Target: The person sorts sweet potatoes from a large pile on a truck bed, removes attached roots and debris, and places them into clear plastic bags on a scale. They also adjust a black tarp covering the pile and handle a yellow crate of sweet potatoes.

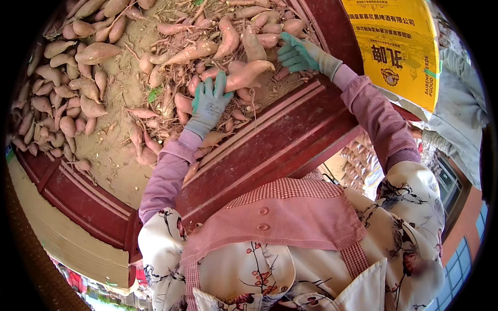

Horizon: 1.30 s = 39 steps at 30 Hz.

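My left hand, in a grey glove with green coated fingers, grips one end of a large sweet potato. The tuber's other end points right, above smaller ones. My right hand, gloved the same way, has its fingers apart and holds nothing. It hovers close to the right end of a heap of sweet potatoes tangled with thin roots. A curved sweet potato and an upright-looking one lie just beyond the held tuber.
Sorted-looking small sweet potatoes are piled on the left. Soil covers the bed floor. A dark red metal side wall runs between the heap and my body. A yellow printed cardboard sheet stands at right, beside a person's grey clothing.
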Tool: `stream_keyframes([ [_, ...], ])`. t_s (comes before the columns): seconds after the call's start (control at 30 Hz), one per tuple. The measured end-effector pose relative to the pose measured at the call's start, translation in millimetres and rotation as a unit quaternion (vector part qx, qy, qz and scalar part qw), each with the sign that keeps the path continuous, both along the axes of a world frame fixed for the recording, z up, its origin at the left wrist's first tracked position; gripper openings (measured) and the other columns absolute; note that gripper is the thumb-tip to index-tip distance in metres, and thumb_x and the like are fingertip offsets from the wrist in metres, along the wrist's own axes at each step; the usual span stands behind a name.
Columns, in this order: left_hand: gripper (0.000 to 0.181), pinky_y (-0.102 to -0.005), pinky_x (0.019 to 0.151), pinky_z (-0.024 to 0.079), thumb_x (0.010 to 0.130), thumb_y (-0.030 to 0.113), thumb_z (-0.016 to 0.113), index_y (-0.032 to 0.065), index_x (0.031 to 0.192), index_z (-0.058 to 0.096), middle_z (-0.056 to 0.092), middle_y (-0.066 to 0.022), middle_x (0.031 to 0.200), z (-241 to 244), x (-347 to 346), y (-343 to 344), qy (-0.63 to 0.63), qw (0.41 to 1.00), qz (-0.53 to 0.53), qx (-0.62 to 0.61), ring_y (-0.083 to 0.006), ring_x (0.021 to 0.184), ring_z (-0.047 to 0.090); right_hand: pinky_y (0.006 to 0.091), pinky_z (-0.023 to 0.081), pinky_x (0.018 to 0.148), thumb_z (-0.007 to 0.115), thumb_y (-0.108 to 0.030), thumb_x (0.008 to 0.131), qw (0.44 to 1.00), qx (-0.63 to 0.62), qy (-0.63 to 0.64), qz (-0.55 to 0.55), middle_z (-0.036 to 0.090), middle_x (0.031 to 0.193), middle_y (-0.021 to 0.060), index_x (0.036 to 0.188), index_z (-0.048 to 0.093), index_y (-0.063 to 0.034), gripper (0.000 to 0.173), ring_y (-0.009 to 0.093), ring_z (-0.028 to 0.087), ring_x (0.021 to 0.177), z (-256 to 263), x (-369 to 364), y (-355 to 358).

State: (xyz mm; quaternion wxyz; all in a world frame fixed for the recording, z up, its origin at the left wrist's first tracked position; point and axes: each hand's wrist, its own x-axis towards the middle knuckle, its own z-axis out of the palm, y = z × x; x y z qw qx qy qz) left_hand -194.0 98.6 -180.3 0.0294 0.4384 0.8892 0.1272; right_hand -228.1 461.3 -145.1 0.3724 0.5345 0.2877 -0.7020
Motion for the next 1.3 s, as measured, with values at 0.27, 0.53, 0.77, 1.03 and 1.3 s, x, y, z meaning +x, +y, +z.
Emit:
stream_keyframes([
  [0.27,0.034,-0.049,0.112,0.029,0.081,0.017,0.057,0.0173,0.115,0.062,0.043,-0.0085,0.143,-24,66,56,-0.031,0.973,-0.194,0.121,-0.0259,0.135,0.037,0.0466,0.042,0.1,0.057,-0.062,0.086,0.931,0.33,-0.125,0.093,0.042,0.14,0.0177,0.144,0.033,-0.0071,0.083,0.03,0.047,0.122,-70,49,52],
  [0.53,0.045,-0.0477,0.112,0.029,0.085,0.023,0.054,0.0152,0.129,0.054,0.042,-0.0101,0.144,10,-2,-52,-0.096,0.947,-0.277,-0.129,-0.0281,0.133,0.038,0.0366,0.052,0.079,0.054,-0.053,0.092,0.977,0.138,-0.049,0.154,0.057,0.113,0.0105,0.132,0.05,-0.0087,0.06,0.022,0.059,0.095,-1,38,-12],
  [0.77,0.034,-0.0526,0.113,0.028,0.079,0.022,0.062,0.0193,0.113,0.062,0.042,-0.0036,0.143,-5,113,-127,-0.158,0.957,-0.242,-0.019,-0.0276,0.139,0.032,0.0391,0.054,0.064,0.064,-0.035,0.091,0.922,-0.047,-0.011,0.385,0.058,0.093,0.0019,0.109,0.067,-0.0151,0.028,0.018,0.056,0.075,-83,109,-192],
  [1.03,0.036,-0.0504,0.108,0.035,0.082,0.024,0.062,0.0242,0.117,0.063,0.042,-0.0024,0.143,14,93,-233,-0.12,0.973,-0.136,-0.14,-0.0286,0.134,0.038,0.0391,0.052,0.065,0.061,-0.028,0.089,0.956,-0.1,0.012,0.274,0.06,0.084,0.0082,0.095,0.059,-0.0044,0.024,0.022,0.06,0.078,-48,84,-318],
  [1.3,0.031,-0.0446,0.095,0.044,0.084,0.028,0.056,0.0139,0.111,0.064,0.067,-0.0081,0.113,31,129,-253,-0.477,0.821,0.085,-0.302,-0.0279,0.112,0.061,0.0385,0.05,0.082,0.06,-0.032,0.083,0.485,-0.02,0.478,0.732,0.069,0.097,0.0136,0.108,0.066,-0.0061,0.036,0.028,0.066,0.088,-80,115,-342],
])
